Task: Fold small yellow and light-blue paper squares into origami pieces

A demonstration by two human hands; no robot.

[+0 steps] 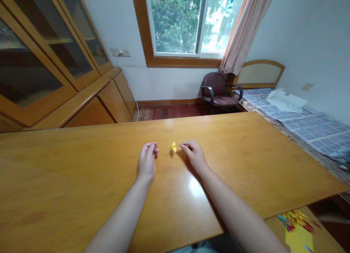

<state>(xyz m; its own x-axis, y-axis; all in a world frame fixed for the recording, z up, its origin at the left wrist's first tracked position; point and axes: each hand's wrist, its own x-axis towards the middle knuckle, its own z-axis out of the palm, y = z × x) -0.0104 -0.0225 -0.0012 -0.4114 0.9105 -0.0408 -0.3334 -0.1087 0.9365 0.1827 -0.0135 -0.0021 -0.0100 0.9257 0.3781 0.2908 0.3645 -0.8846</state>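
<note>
A small folded yellow paper crane is held just above the wooden table, its pointed wings spread and its thin ends stretching sideways. My right hand pinches one thin end between thumb and fingertips. To the left of the crane, apart from it, is my left hand, fingers curled in and thumb laid against them; nothing shows in it. A shadow falls on the tabletop beneath the crane.
At the lower right, a lower surface bears yellow paper and a pile of small yellow, red and blue folded pieces. Beyond the table stand an office chair, a bed and a glass-doored cabinet.
</note>
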